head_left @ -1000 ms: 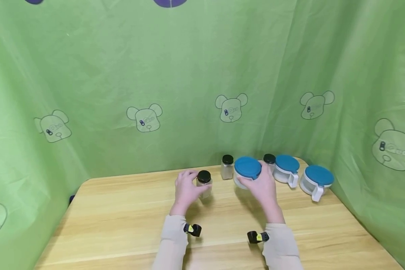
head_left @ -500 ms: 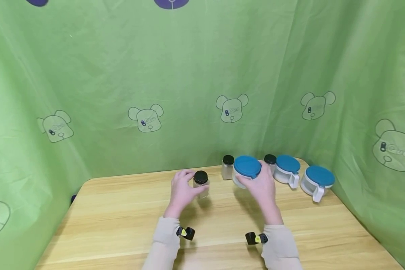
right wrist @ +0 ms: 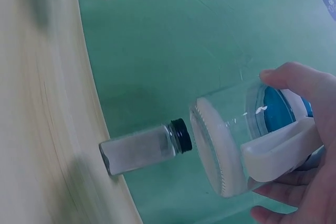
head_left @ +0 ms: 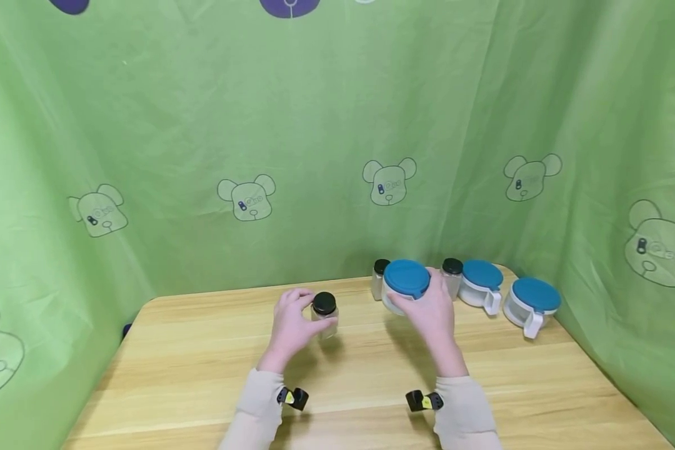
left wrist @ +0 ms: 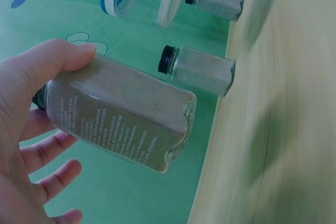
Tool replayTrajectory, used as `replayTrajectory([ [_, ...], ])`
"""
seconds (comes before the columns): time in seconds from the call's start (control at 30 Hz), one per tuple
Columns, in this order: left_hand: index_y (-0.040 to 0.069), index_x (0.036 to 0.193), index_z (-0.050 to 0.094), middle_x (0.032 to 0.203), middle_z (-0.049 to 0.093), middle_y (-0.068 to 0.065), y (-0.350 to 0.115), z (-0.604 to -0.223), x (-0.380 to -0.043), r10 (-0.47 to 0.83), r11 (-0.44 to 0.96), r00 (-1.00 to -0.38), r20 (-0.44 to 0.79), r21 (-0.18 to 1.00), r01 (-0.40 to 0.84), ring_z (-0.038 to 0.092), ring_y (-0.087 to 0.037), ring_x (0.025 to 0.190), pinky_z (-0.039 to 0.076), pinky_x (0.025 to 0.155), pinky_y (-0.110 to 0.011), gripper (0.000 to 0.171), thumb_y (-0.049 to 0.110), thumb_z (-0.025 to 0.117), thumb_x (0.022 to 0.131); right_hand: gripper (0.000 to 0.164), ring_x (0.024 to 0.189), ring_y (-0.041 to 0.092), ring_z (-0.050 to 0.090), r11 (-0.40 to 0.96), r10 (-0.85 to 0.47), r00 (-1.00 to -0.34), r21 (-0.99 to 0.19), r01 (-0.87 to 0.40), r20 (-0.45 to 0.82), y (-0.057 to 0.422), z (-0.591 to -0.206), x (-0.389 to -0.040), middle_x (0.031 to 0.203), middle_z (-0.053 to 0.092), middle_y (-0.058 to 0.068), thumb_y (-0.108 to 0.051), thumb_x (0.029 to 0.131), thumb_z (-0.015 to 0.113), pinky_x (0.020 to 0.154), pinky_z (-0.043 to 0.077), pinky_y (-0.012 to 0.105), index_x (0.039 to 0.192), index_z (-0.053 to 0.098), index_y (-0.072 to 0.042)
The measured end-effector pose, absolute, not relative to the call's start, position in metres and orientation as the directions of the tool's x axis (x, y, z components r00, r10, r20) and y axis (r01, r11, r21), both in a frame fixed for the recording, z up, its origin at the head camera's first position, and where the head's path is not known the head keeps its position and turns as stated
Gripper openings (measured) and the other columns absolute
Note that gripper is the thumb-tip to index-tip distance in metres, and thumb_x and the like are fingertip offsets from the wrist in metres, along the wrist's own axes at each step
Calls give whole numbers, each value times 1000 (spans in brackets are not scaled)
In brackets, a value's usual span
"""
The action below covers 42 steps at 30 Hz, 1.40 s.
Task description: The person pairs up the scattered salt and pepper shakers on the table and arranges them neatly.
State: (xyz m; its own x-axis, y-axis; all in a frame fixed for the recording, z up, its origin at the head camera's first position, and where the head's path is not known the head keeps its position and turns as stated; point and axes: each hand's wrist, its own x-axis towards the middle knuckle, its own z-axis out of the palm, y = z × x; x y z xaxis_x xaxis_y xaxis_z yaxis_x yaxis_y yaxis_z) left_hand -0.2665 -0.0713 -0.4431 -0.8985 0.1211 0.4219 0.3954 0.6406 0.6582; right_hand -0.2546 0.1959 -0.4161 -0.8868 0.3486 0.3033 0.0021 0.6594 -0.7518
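My left hand (head_left: 290,324) grips a square glass bottle (left wrist: 118,111) with a black cap. Pale powder seems to fill it, and small white print covers one side. In the left wrist view its base hangs off the table. Thumb and index finger do the holding while the other fingers spread loosely. My right hand (head_left: 430,312) grips a round clear seasoning jar (right wrist: 231,135) by its blue-lidded top, also lifted. Its white handle (right wrist: 283,150) points toward the palm. Behind that jar stands a second black-capped bottle (head_left: 378,281), partly hidden in the head view.
A third black-capped bottle (head_left: 452,278) stands right of my right hand. Two more blue-lidded jars, one near it (head_left: 481,284) and one further right (head_left: 533,303), stand on the wooden table (head_left: 202,350). A green curtain (head_left: 315,125) hangs behind and at the sides.
My left hand has carried the bottle left and slightly toward me. The right hand and its jar have shifted a little left, now overlapping the bottle behind in the head view.
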Motion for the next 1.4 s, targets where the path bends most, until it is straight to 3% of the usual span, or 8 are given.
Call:
replayTrajectory([
  [1.4, 2, 114, 70, 121, 64, -9, -146, -442, -251, 74, 683, -907, 415, 642, 349, 48, -31, 121, 31, 108, -55, 65, 41, 88, 64, 97, 120, 40, 53, 669, 261, -914, -741, -61, 311, 137, -426, -247, 133, 52, 18, -47, 66, 85, 98, 44, 60, 141, 39, -5],
])
